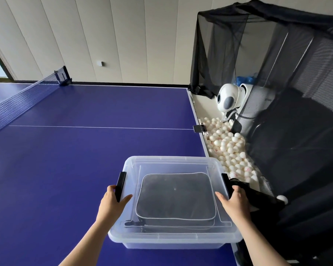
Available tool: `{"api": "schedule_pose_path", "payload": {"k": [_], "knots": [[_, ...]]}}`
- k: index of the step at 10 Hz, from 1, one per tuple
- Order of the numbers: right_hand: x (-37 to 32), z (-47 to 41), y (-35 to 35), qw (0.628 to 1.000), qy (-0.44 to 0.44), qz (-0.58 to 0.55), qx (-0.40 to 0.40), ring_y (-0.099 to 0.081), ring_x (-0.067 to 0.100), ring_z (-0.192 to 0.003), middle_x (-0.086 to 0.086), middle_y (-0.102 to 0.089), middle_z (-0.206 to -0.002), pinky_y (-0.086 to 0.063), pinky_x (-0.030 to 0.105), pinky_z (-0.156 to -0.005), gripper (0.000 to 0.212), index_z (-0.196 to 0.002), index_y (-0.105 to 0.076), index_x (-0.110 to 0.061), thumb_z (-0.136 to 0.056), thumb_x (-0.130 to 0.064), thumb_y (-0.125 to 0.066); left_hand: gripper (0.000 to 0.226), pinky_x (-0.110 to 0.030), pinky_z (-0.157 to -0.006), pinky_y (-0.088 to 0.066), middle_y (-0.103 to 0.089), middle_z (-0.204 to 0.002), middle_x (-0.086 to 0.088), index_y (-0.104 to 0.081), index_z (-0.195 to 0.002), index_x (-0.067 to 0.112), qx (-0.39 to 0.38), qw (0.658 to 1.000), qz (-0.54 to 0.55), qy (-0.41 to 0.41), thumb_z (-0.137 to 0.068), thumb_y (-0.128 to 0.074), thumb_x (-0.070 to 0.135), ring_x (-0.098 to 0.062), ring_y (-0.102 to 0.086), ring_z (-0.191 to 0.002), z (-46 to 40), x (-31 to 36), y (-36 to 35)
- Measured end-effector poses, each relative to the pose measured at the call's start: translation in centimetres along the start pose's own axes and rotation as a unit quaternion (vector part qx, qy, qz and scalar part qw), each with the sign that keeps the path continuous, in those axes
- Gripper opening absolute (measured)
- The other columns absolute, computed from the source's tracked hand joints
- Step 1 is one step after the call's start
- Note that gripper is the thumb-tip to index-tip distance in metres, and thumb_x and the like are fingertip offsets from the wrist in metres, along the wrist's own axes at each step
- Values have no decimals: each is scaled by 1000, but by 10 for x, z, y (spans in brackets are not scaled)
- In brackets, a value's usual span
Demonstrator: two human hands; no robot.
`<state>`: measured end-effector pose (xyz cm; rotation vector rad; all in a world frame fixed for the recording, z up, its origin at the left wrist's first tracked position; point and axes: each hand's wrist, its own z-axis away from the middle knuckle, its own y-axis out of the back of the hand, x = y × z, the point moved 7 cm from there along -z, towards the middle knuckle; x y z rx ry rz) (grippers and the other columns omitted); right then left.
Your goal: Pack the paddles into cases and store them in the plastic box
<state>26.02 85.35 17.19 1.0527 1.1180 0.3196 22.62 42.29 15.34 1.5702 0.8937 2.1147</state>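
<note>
A clear plastic box (pixel 171 240) with its clear lid (pixel 161 166) on sits at the near right corner of the blue table. Through the lid I see a dark grey paddle case (pixel 175 196) with pale piping lying flat inside. My left hand (pixel 113 200) grips the black latch (pixel 120 186) on the box's left side, thumb on the lid. My right hand (pixel 234 202) grips the black latch (pixel 225 181) on the right side, thumb on the lid. No paddles show.
The blue table-tennis table (pixel 75 160) stretches left and ahead, its net (pixel 17 100) at the far left. Just past the table's right edge hangs a black catch net (pixel 296 131) holding several white balls (pixel 227 146) and a white ball machine (pixel 229 97).
</note>
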Motion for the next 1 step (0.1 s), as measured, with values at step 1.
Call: {"api": "schedule_pose_path", "payload": {"k": [1], "knots": [[-11,0,1,999,25,10,24,-45,40,-124,27,-49,-131,-37,43,-99,72,-135,-42,6,-81,-30,-73,82,-41,-88,-46,-43,-139,-11,-27,-145,10,33,997,-65,-35,-85,-64,50,-32,-51,-118,1,11,6]]}}
